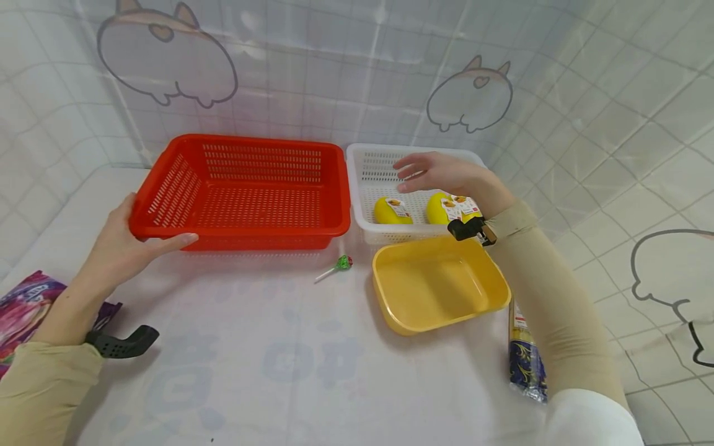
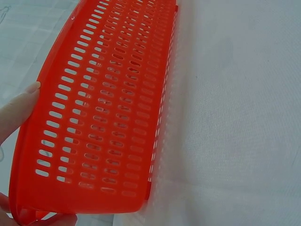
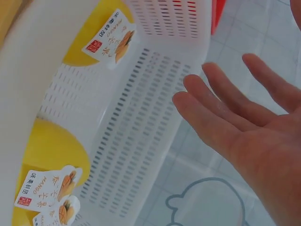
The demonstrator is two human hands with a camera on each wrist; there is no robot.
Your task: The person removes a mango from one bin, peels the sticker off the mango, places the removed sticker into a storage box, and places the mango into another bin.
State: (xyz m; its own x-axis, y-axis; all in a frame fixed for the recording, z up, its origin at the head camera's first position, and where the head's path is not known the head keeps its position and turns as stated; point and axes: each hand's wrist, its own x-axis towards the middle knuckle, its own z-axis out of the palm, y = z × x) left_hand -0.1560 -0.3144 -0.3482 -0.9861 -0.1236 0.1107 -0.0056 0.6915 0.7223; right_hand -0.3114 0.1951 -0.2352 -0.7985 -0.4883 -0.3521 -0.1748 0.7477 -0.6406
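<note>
My left hand grips the near left corner of a red slotted plastic basket. Its thumb lies along the front rim, while the other fingers go round the left side. From the left wrist, the thumb shows at the rim and fingertips curl at the corner. Over a white slotted basket hovers my right hand, fingers spread and loosely bent, holding nothing. Inside that basket lie yellow rounded objects with mango labels; two show in the right wrist view. The red basket's inside holds nothing visible.
In front of the white basket stands a yellow plastic tub. A green-and-red lollipop lies on the white cloth between. At the far left is a purple packet, and a blue-and-gold package sits by the right forearm. Tiled-pattern curtains rise behind.
</note>
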